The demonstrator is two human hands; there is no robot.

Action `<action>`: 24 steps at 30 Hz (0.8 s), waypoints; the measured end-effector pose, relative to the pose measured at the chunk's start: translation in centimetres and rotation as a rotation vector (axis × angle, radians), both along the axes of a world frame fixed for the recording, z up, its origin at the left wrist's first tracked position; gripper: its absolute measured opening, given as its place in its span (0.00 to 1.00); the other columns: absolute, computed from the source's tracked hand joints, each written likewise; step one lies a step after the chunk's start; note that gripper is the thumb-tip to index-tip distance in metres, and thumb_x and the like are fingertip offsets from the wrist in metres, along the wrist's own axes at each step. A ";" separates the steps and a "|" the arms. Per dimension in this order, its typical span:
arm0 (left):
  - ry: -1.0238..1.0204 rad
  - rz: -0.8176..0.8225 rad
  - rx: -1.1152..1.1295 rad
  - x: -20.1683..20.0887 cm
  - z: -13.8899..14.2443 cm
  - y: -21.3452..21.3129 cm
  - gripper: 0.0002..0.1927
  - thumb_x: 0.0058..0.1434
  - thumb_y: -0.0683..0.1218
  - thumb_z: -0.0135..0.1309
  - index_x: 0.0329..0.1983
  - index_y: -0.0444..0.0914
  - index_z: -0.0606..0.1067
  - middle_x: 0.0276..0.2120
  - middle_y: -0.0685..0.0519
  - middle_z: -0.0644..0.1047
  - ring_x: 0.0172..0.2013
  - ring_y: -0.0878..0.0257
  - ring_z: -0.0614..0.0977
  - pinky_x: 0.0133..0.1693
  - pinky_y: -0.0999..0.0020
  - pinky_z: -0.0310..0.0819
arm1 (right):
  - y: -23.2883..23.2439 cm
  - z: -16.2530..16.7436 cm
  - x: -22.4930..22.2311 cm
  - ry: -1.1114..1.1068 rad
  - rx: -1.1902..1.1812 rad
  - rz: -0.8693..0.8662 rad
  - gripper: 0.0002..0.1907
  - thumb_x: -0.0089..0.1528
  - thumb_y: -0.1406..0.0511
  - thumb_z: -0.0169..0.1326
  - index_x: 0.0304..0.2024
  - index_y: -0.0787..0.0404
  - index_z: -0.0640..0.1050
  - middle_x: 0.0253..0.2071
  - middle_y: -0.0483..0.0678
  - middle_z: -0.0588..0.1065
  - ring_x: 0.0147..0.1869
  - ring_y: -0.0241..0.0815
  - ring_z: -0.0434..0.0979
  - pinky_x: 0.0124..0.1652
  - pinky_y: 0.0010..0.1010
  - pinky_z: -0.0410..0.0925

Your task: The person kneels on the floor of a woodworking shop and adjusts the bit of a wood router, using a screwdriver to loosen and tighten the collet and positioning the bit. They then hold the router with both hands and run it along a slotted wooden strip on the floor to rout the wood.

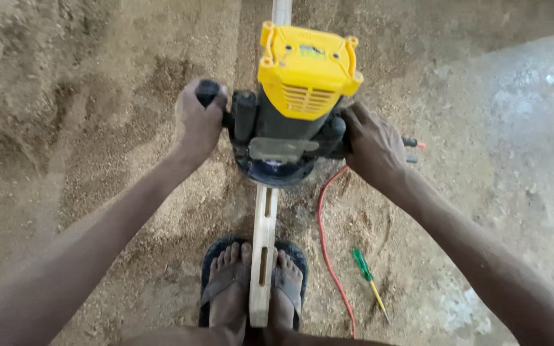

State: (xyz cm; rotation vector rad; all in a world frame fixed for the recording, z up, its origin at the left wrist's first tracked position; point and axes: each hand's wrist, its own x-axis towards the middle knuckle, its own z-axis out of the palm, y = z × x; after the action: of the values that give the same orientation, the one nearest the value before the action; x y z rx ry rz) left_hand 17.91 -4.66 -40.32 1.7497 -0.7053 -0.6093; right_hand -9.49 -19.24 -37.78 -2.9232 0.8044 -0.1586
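Left hand (199,122) and right hand (370,147) each clamped on a side grip of the yellow-topped black router (293,109), steadying it between them over the slotted pale wooden strip (264,256), itself pinned between sandalled feet (251,285) on sawdust floor (97,160). Green-handled screwdriver (368,279) below right hand.

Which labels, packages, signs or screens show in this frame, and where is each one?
Label: a small rectangular sticker, greenish with dark marks, on the flat top of the yellow router housing, between the left hand and right hand.
No packages, signs or screens are in view.
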 end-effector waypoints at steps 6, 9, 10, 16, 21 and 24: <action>-0.121 0.011 0.083 -0.1 -0.2 -0.2 0.15 0.68 0.50 0.57 0.36 0.32 0.74 0.29 0.46 0.77 0.29 0.58 0.78 0.36 0.57 0.73 | -0.2 -0.4 0.1 0.114 0.019 -0.071 0.22 0.55 0.70 0.58 0.53 0.62 0.72 0.45 0.53 0.74 0.42 0.58 0.78 0.37 0.50 0.70; -0.119 0.007 0.074 0.0 -0.3 -0.4 0.14 0.68 0.50 0.57 0.36 0.33 0.75 0.29 0.46 0.78 0.30 0.58 0.78 0.37 0.58 0.74 | -0.4 -0.7 0.1 0.072 0.026 -0.048 0.20 0.57 0.68 0.60 0.51 0.62 0.73 0.44 0.54 0.75 0.40 0.59 0.79 0.35 0.50 0.70; -0.116 0.007 0.075 0.0 -0.3 -0.4 0.14 0.68 0.50 0.57 0.36 0.32 0.75 0.30 0.46 0.77 0.30 0.57 0.78 0.37 0.58 0.74 | -0.5 -0.7 0.1 0.078 0.030 -0.054 0.20 0.56 0.67 0.61 0.50 0.62 0.73 0.44 0.54 0.75 0.39 0.59 0.79 0.35 0.50 0.70; -0.240 0.046 0.089 -0.1 -0.8 -0.5 0.15 0.67 0.51 0.59 0.38 0.32 0.77 0.32 0.45 0.78 0.33 0.54 0.79 0.39 0.54 0.72 | 1.3 2.0 -0.1 -0.146 -0.134 0.083 0.30 0.49 0.65 0.62 0.55 0.63 0.73 0.48 0.56 0.76 0.44 0.59 0.78 0.42 0.46 0.71; -0.259 0.044 0.112 0.1 -1.5 -0.4 0.17 0.69 0.53 0.59 0.39 0.33 0.77 0.31 0.45 0.78 0.33 0.54 0.78 0.40 0.54 0.72 | 8.2 0.3 -4.5 -0.661 0.052 -0.376 0.14 0.68 0.64 0.60 0.56 0.60 0.76 0.49 0.52 0.76 0.50 0.51 0.75 0.52 0.37 0.68; -0.186 0.020 0.153 0.3 -1.8 -0.1 0.16 0.70 0.52 0.58 0.36 0.33 0.76 0.30 0.46 0.77 0.31 0.57 0.78 0.36 0.57 0.72 | 9.1 -6.5 -5.6 -1.049 1.162 -0.791 0.20 0.68 0.55 0.45 0.55 0.59 0.77 0.53 0.47 0.79 0.57 0.44 0.78 0.53 0.36 0.70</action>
State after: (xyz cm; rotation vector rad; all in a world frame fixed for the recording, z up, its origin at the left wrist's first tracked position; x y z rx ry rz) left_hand 18.21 -4.78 -42.14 1.9711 -0.7849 -0.5016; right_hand -15.10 -10.16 -44.27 -1.0833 1.1576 -0.8233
